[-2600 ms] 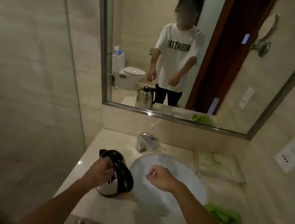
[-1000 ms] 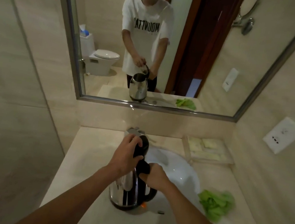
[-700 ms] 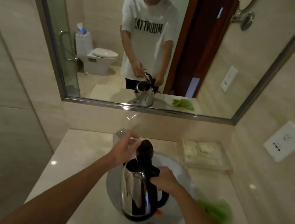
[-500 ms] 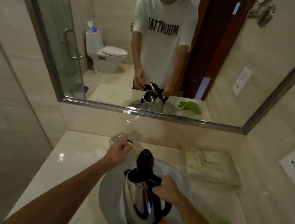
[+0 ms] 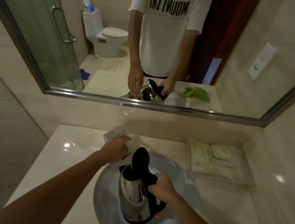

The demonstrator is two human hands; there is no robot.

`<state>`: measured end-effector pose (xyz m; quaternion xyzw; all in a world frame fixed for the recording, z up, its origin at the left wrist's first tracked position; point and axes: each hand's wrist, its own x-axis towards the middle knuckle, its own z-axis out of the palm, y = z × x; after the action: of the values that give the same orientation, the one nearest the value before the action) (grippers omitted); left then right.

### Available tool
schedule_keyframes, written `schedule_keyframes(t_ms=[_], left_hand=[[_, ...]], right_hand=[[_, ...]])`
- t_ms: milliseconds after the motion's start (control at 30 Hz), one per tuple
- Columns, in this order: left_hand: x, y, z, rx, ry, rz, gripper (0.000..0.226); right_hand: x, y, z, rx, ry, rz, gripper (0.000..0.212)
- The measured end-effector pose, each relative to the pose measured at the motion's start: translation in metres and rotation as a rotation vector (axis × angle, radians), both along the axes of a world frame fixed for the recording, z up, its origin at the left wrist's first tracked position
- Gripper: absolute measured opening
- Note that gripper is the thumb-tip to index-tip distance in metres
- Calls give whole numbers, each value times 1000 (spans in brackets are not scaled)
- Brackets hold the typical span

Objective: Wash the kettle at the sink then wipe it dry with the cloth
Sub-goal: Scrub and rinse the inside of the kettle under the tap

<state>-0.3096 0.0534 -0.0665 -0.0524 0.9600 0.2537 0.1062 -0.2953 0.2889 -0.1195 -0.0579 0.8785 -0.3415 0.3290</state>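
Steel kettle (image 5: 135, 199) gripped by right hand (image 5: 163, 187) over sink (image 5: 181, 175); left hand (image 5: 117, 148) fingers rest on faucet (image 5: 112, 135).

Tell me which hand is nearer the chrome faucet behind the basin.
Left. The left hand rests on the chrome faucet; the right hand grips the steel kettle's black handle, over the basin.
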Motion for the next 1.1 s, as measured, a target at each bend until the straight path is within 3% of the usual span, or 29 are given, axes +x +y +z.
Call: schedule_keyframes(t_ms=[333,467,700,1100], left_hand=[[-20,-6,-25,-163,-153,35,51],[-23,-2,-32,-239,-133,33,51],[-26,-7,-39,-203,-160,29,49],[-30,-10,-41,-216,-168,-22,50]], right_hand=[[-9,-8,-20,-12,-7,-40,25],[-12,-17,-26,-27,-16,-83,27],[-16,-35,-36,-21,-9,-107,14],[-24,-40,-41,34,-4,-71,11]])
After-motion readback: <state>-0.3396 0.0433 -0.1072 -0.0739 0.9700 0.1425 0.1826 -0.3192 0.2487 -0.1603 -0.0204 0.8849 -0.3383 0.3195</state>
